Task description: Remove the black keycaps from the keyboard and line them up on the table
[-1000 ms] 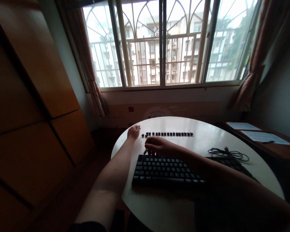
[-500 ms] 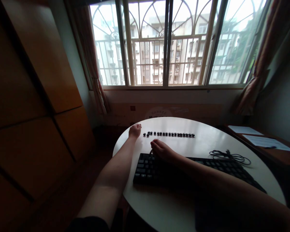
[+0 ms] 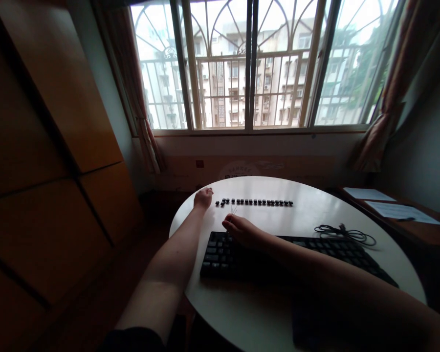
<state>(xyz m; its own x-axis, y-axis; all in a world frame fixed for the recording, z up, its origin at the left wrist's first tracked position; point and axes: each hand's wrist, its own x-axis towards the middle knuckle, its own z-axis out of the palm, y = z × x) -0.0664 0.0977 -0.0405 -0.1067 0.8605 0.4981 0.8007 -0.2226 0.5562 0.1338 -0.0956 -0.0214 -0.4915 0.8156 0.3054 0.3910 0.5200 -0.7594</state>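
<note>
My left hand (image 3: 204, 197) is curled closed near the table's left rim, beside the row of black keycaps (image 3: 255, 202); whatever its fingers hold, if anything, is hidden. Over the upper left part of a black keyboard (image 3: 213, 257), my right hand (image 3: 238, 227) pinches a thin wire keycap puller (image 3: 233, 211). Its fine wires stick up above the fingers, pointing toward the keycaps. Several keycaps lie in a line behind the keyboard, the leftmost ones slightly out of line. My right forearm crosses the keyboard and hides much of its middle.
A coiled black cable (image 3: 346, 235) lies behind the keyboard's right part. All this sits on a round white table (image 3: 242, 313). To the right, papers (image 3: 401, 212) and a pen (image 3: 406, 219) lie on a brown surface. A wooden cabinet (image 3: 55, 98) stands at left; a barred window is ahead.
My right hand has shifted slightly left and turned, so the puller's wires show more upright above the fingers. My left hand stays closed in about the same place. The view has shifted a little.
</note>
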